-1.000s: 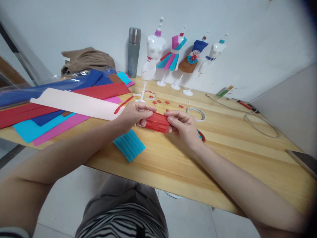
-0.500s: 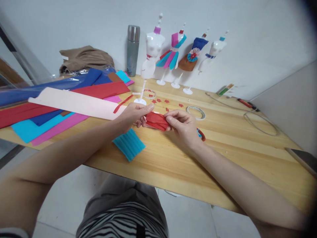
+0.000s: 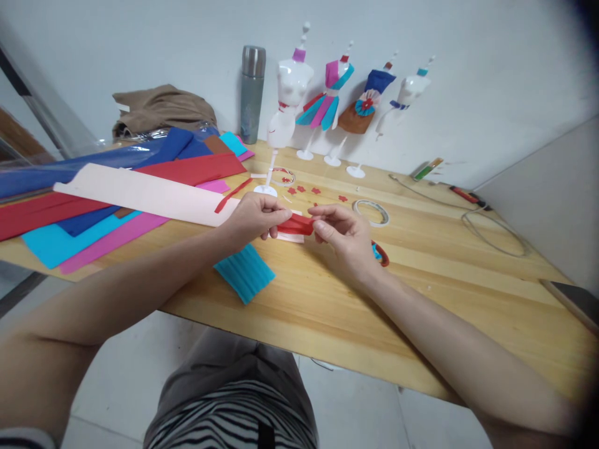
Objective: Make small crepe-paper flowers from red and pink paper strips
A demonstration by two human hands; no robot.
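Between the left hand (image 3: 255, 215) and the right hand (image 3: 345, 236), each pinched nearly closed on one end, sits the red piece (image 3: 296, 224), presumably gripped so to keep it folded, while the teal pleated piece (image 3: 246, 274) lies on the left hand's near side, seemingly out of the way.

Strip (image 3: 296, 225) btwn L hand (image 3: 256, 217) & R hand (image 3: 345, 236); sheets (image 3: 150, 190) L on tbl (image 3: 327, 312), mannequins (image 3: 293, 81) behind, phone (image 3: 573, 301) (prob.) far R.

Two hands (image 3: 255, 217) hold one red piece (image 3: 298, 225); one tabletop (image 3: 412, 305) carries four mannequins (image 3: 292, 82), one flask (image 3: 251, 103), one pleated teal piece (image 3: 246, 273) and at least four small red flower cutouts (image 3: 301, 189).
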